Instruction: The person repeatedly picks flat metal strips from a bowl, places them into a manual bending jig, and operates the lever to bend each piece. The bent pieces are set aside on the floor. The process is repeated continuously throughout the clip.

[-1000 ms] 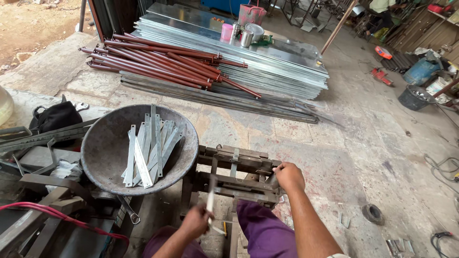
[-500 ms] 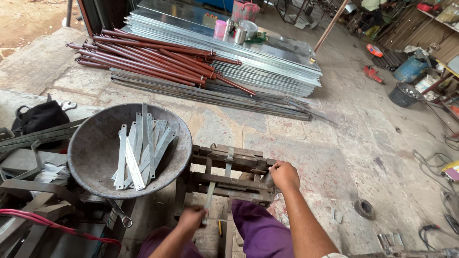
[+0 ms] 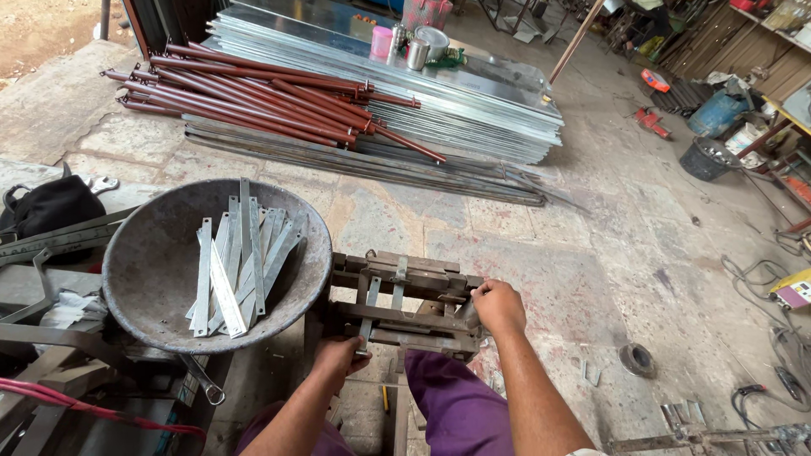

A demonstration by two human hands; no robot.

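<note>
Concrete floor (image 3: 541, 245) carries stacked grey metal sheets (image 3: 439, 93) with reddish pipes (image 3: 253, 93) lying across them. Nearer, a round metal pan (image 3: 152, 262) holds loose flat metal strips (image 3: 236, 262). Beside it stands a rusty jig (image 3: 405, 304); the right hand (image 3: 498, 306) grips its edge, and the left hand (image 3: 340, 355) pinches a strip (image 3: 369, 306) set in it.

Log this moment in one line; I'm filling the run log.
left hand: on metal strip | right hand: gripping jig | pan: holds strips
</note>
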